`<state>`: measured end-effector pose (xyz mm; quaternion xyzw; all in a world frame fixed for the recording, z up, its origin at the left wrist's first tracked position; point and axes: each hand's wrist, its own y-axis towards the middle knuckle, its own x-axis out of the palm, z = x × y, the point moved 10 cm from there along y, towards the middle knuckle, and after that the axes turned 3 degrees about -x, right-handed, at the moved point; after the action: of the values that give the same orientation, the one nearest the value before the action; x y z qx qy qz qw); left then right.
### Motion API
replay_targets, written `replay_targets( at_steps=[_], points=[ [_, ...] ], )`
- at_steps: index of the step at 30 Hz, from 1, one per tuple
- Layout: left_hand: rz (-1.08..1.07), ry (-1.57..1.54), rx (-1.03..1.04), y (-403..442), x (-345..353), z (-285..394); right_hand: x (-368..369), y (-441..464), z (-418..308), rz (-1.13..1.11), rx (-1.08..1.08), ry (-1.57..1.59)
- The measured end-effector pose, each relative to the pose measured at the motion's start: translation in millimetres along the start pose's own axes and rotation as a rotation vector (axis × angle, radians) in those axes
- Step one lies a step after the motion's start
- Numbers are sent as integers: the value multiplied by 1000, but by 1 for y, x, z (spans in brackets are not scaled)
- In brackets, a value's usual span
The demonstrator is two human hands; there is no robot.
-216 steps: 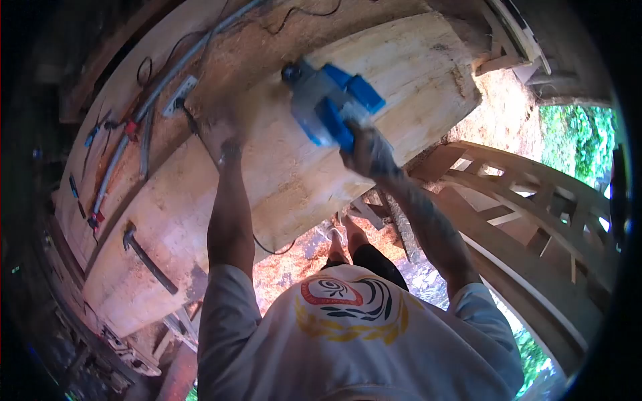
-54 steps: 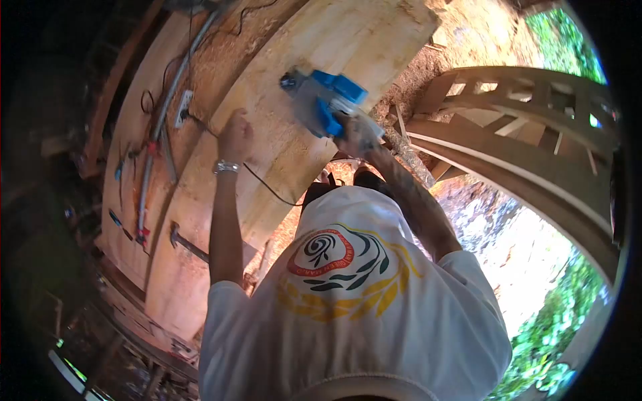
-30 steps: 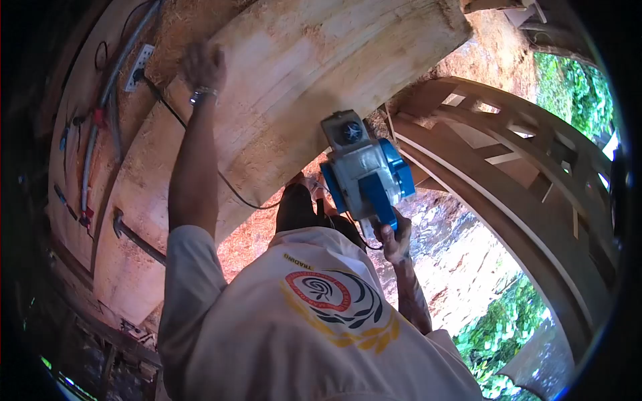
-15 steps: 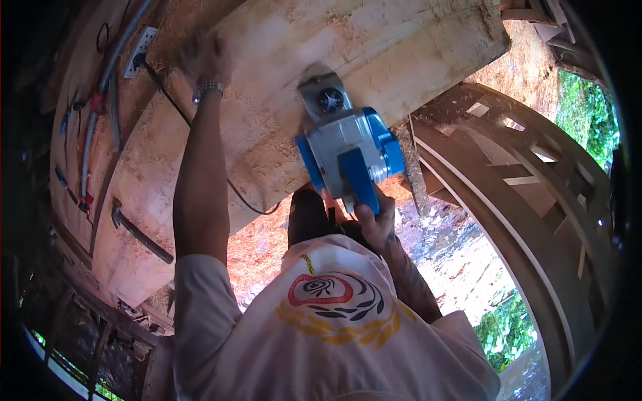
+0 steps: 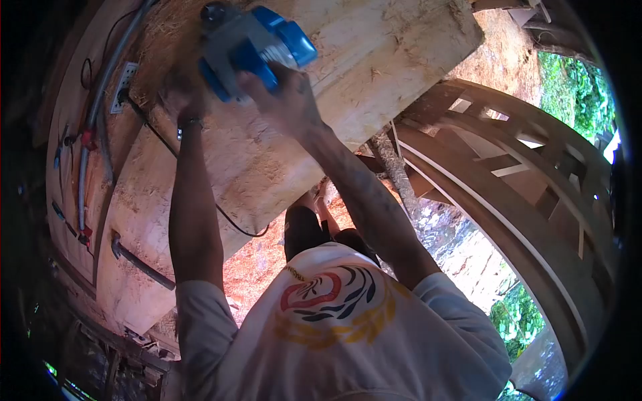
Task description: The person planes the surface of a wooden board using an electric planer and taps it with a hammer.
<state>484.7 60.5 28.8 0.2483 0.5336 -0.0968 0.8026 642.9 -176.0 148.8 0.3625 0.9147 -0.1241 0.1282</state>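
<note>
My right hand [image 5: 284, 100] is closed around the rear handle of a blue and grey electric planer [image 5: 257, 48]. The planer rests over a wide pale wooden board [image 5: 267, 160] strewn with shavings, near the top of the view. My left hand [image 5: 179, 97], smeared by motion, is low over the board just left of the planer; its fingers cannot be made out. A watch [image 5: 189, 123] circles that wrist. The black power cord [image 5: 157, 134] runs from a white power strip [image 5: 124, 87] past my left forearm.
On the board's left part lies a hammer [image 5: 140, 262]. Several cables and a grey hose [image 5: 83, 174] with red clamps lie farther left. A large curved wooden frame [image 5: 508, 174] with cut-outs stands at right. Shavings [image 5: 257, 260] cover the ground below.
The planer and my right hand have moved up and to the left across the board, and my right arm is now stretched out. My left hand has shifted slightly down and left.
</note>
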Motion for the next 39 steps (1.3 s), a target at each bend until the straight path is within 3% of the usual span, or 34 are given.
replay_targets(
  at_steps=[4,7,8,10,12,14,19,22,25,28,32,35,39],
  points=[
    [-1,38,-4,3,3,-7,-18,-23,11,-69,95,-107],
    [-66,177,78,4,59,-50,-65,-119,63,-1,106,-206],
    [-50,187,25,7,61,-53,-82,-155,73,-15,270,28],
    [-16,212,-82,7,56,-54,-113,-224,95,-50,349,67],
    [66,197,-68,7,41,-44,-137,-271,113,66,225,102],
    [87,175,-67,3,32,-34,-139,-277,122,10,239,78],
    [-70,230,-92,5,20,-17,-128,-219,92,79,191,-14],
    [135,202,31,-2,21,-20,-107,-170,96,1,185,22],
    [165,154,59,-3,29,-25,-85,-105,76,22,127,43],
    [33,145,-88,4,-14,7,-54,-32,55,45,75,142],
    [103,141,116,-3,20,-14,-36,43,8,26,-105,73],
    [216,100,198,-8,46,-39,-44,40,9,-13,-39,-10],
    [132,130,31,2,35,-34,-94,-55,40,27,129,-4]
  ],
)
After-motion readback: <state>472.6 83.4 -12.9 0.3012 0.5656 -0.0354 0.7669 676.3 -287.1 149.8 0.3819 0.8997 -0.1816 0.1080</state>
